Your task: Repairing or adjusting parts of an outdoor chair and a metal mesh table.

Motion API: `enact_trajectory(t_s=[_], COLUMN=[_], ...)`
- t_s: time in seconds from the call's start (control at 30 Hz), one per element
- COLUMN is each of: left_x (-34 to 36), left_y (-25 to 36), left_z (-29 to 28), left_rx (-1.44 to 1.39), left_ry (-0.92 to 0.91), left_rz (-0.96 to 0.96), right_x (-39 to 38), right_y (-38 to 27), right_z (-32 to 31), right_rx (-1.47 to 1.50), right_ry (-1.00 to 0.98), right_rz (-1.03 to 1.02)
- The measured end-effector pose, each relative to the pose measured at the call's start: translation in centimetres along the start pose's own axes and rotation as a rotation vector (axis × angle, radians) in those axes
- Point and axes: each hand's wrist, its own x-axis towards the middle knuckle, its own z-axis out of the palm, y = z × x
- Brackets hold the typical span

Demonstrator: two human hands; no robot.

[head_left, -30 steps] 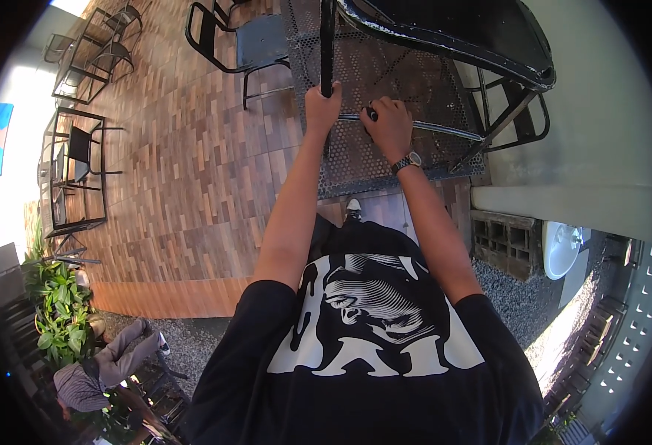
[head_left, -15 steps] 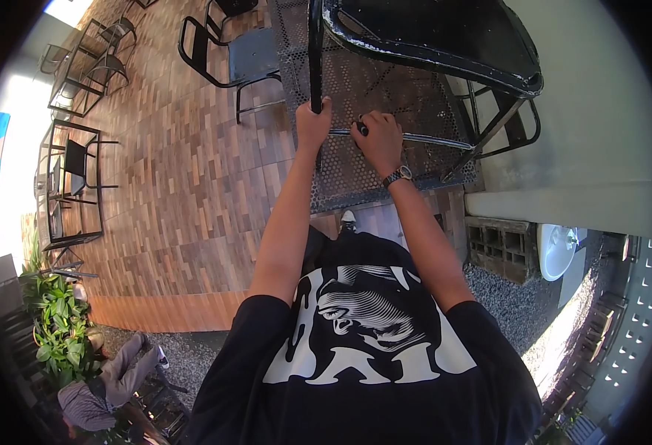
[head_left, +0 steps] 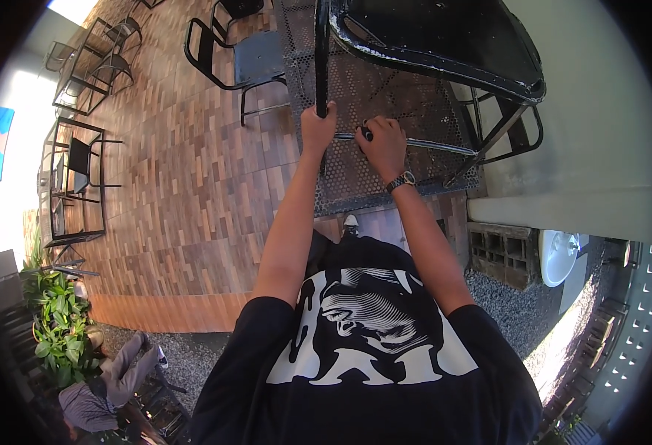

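A black metal chair (head_left: pixel 444 52) with chipped, worn paint stands on a black perforated metal tabletop (head_left: pixel 355 189). My left hand (head_left: pixel 318 132) is closed round one of its upright legs. A thin bare-looking crossbar (head_left: pixel 444 147) runs low between the chair legs. Over this bar lies my right hand (head_left: pixel 386 144), its fingers curled round a short black object (head_left: pixel 366 134) with a rounded end. The rest of that object is hidden by the hand, so its kind does not show. A dark watch (head_left: pixel 401 180) sits on my right wrist.
Beyond the tabletop's left side stands another chair (head_left: pixel 257 59) on the wood-patterned floor (head_left: pixel 192 193). A pale wall (head_left: pixel 593 148) rises at right, above hollow blocks (head_left: pixel 500 254) and a white basin (head_left: pixel 559 256). Tables and chairs line the far left; a person (head_left: pixel 92 404) is at lower left.
The whole view has shifted slightly. Both hands keep their places on the chair, with no clear movement along the leg or crossbar.
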Motion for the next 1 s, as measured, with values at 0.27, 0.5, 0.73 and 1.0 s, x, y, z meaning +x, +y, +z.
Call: enact_trajectory(t_s=[0.27, 0.5, 0.73, 1.0], left_x=[-0.22, -0.03, -0.16, -0.24], left_y=[0.19, 0.41, 0.39, 0.47], left_z=[-0.18, -0.26, -0.17, -0.18], left_rx=[-0.003, 0.024, -0.003, -0.002], left_ry=[0.017, 0.001, 0.013, 0.007], left_rz=[-0.011, -0.042, -0.02, -0.027], right_x=[-0.07, 0.11, -0.04, -0.07], right_y=[-0.21, -0.29, 0.01, -0.06], right_z=[-0.05, -0.2, 0.14, 0.03], right_rx=[0.009, -0.011, 0.004, -0.003], right_ry=[0.01, 0.007, -0.002, 0.009], right_rz=[-0.006, -0.007, -0.006, -0.006])
